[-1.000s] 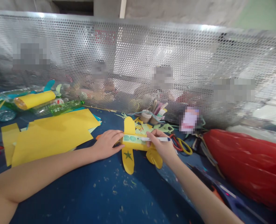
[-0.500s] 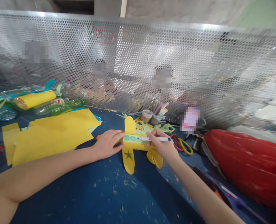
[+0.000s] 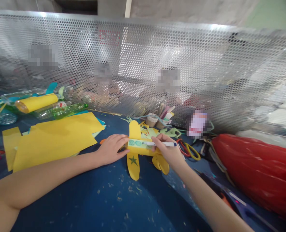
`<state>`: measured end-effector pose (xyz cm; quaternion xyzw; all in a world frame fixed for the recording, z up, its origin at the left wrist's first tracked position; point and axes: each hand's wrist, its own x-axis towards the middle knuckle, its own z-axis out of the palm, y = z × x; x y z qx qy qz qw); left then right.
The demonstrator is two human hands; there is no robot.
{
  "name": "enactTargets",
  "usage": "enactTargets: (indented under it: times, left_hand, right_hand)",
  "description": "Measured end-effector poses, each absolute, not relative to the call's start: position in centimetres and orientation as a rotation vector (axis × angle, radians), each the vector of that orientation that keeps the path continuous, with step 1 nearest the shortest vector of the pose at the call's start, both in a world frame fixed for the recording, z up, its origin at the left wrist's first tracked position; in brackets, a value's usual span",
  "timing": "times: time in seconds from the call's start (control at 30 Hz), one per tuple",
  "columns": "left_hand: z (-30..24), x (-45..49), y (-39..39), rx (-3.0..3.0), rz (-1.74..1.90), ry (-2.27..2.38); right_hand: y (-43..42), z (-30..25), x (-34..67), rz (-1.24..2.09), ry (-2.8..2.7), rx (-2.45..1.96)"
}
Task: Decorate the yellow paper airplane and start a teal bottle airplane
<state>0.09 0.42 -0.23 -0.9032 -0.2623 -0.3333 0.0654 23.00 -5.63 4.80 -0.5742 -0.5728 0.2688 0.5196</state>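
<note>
A yellow paper toy plane (image 3: 133,150) lies on the blue table, with a dark green star on its near wing and green rounded marks on a pale strip along its body. My left hand (image 3: 112,149) is closed around the plane's left end, which it partly hides. In my right hand (image 3: 168,151) is a white marker (image 3: 161,144) with a dark blue end, held almost level. The marker's tip is at the pale strip, beside the green marks. My right palm hides part of the plane's tail, where rounded yellow pieces show.
Yellow paper sheets (image 3: 58,138) lie left, with plastic bottles (image 3: 70,111) behind. Paper scraps, cups (image 3: 151,120) of sticks and scissors (image 3: 192,151) sit beyond my right hand. A red bag (image 3: 256,170) and a glue gun (image 3: 242,203) are right. A perforated metal screen (image 3: 138,64) stands behind.
The marker's tip has shifted slightly to the right along the strip. My left hand and the plane look the same.
</note>
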Motion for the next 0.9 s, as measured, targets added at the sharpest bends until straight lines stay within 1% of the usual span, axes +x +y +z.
enactTargets:
  times: [0.4, 0.9]
  left_hand:
    - [-0.29, 0.08, 0.46, -2.744, -0.998, -0.817]
    - [-0.13, 0.07, 0.41, -2.755, -0.978, -0.819]
  right_hand:
    - [-5.50, 4.53, 23.06, 0.664, -1.377, -1.377]
    - [-5.49, 4.65, 23.15, 0.602, -1.388, -1.395]
